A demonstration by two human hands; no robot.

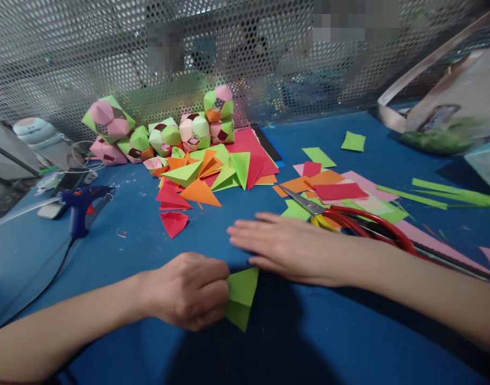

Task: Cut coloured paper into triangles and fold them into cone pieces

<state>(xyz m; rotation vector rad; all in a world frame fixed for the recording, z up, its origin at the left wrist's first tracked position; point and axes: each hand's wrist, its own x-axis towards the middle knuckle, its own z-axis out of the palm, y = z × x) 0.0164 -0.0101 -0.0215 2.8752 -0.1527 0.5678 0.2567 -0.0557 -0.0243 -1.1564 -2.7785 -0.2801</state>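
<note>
My left hand (192,291) is closed on a folded piece of green paper (243,299), which sticks out to the right of the fist over the blue table. Part of the paper is hidden behind my fingers. Stretched out with straight fingers, my right hand (283,246) is just above and right of the paper and holds nothing. Red-handled scissors (361,222) lie beyond the right forearm, across coloured scraps. A small folded red paper (175,223) rests on the table ahead of my left hand.
A blue glue gun (79,208) with a cord stands at the left. Folded papers (205,168) pile up ahead, before several paper balls (165,136). Green strips (449,192) and a bag (449,101) are at the right. A perforated metal panel (269,69) closes the back.
</note>
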